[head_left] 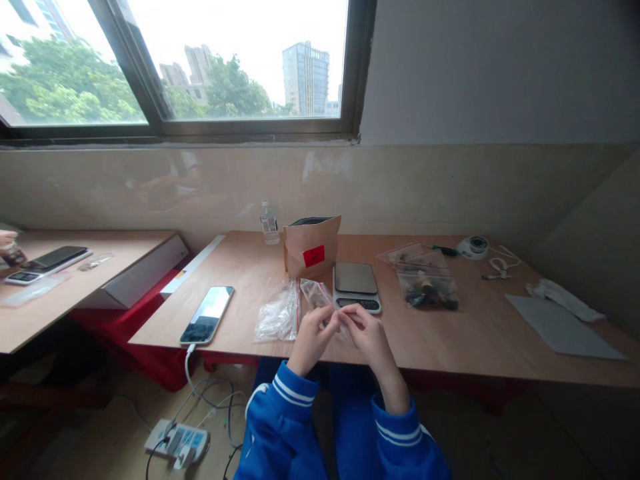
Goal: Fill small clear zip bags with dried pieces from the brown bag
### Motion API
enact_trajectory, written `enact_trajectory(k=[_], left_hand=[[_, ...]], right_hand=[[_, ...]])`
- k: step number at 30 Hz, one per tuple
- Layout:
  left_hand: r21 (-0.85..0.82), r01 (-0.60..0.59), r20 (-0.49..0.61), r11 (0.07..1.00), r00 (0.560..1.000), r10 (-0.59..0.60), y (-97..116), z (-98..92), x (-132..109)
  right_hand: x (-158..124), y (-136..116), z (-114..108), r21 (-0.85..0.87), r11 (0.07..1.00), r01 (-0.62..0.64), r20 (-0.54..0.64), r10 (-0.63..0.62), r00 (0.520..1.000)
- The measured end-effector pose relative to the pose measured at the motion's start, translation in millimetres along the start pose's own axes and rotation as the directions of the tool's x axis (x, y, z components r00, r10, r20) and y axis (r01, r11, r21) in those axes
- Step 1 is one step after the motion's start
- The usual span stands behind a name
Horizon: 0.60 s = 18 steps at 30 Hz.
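A small clear zip bag (pixel 316 292) is pinched between my two hands at the table's front edge. My left hand (pixel 316 337) grips it from the left, fingers closed. From the other side my right hand (pixel 365 335) pinches it, its fingertips close to the left ones. Just behind my hands lies a kitchen scale (pixel 356 279) with nothing on its plate. A brown paper pouch (pixel 313 247) with a red label stands upright behind the bag, its top open. Left of my hands is a pile of clear plastic bags (pixel 278 313).
A phone (pixel 207 315) on a charging cable lies at the left. A water bottle (pixel 270 224) stands at the back. To the right are zip bags of dark items (pixel 429 285), a dome camera (pixel 473 247), a white sheet (pixel 560 327) and a white cloth (pixel 565 298). A power strip (pixel 177 440) lies on the floor.
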<state>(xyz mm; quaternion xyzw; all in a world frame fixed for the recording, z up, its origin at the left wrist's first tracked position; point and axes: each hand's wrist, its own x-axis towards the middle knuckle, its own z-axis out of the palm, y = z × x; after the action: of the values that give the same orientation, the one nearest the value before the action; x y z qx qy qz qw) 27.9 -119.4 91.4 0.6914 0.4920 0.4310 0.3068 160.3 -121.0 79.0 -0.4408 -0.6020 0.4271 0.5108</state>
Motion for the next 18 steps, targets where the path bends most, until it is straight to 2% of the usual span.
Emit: enact_trajectory(k=[2, 3, 5, 7, 8, 9, 10, 12, 14, 16, 18], left_hand=[[0.010, 0.010, 0.008, 1.000, 1.000, -0.010, -2.2, -1.5, -1.1], [0.016, 0.005, 0.014, 1.000, 1.000, -0.005, -3.4, -2.3, -2.5], [0.025, -0.019, 0.034, 1.000, 0.999, 0.018, -5.4, -4.2, -6.9], [0.040, -0.047, 0.063, 0.998, 0.997, 0.044, -7.1, -6.4, -11.8], [0.040, -0.057, 0.084, 0.998, 0.995, 0.053, -8.0, -7.1, -13.7], [0.028, -0.063, 0.110, 0.998, 0.992, 0.060, -9.0, -7.2, -15.0], [0.002, -0.067, 0.135, 0.998, 0.989, 0.066, -10.4, -6.3, -15.4], [-0.111, -0.049, 0.153, 0.993, 0.986, 0.066, -14.2, -1.6, -13.7], [-0.259, 0.004, 0.058, 0.966, 0.998, 0.012, -19.9, 6.2, -9.3], [-0.403, 0.063, -0.063, 0.913, 0.993, -0.097, -26.7, 14.4, -3.4], [-0.558, 0.123, -0.070, 0.821, 0.978, -0.195, -34.0, 20.2, 3.4]], right_hand=[[0.9, 2.4, -1.4, -0.058, 0.998, 0.030, 0.012, -0.029, 0.999], [1.4, 4.1, -4.2, -0.075, 0.997, 0.034, -0.023, -0.035, 0.999], [2.3, 8.1, -15.2, -0.106, 0.994, 0.013, -0.222, -0.037, 0.974], [2.4, 11.1, -31.2, -0.123, 0.992, -0.016, -0.470, -0.044, 0.881], [2.0, 11.2, -39.1, -0.121, 0.992, -0.021, -0.555, -0.050, 0.830], [1.3, 9.9, -45.5, -0.108, 0.994, -0.014, -0.594, -0.053, 0.802], [0.6, 7.1, -49.5, -0.083, 0.997, 0.004, -0.600, -0.053, 0.798], [-0.2, -2.6, -48.7, -0.019, 0.998, 0.055, -0.565, -0.056, 0.823], [1.4, -15.0, -37.9, 0.036, 0.994, 0.104, -0.543, -0.068, 0.837], [6.3, -26.3, -22.7, 0.067, 0.989, 0.134, -0.538, -0.077, 0.840], [14.4, -33.7, -8.6, 0.101, 0.984, 0.146, -0.549, -0.067, 0.833]])
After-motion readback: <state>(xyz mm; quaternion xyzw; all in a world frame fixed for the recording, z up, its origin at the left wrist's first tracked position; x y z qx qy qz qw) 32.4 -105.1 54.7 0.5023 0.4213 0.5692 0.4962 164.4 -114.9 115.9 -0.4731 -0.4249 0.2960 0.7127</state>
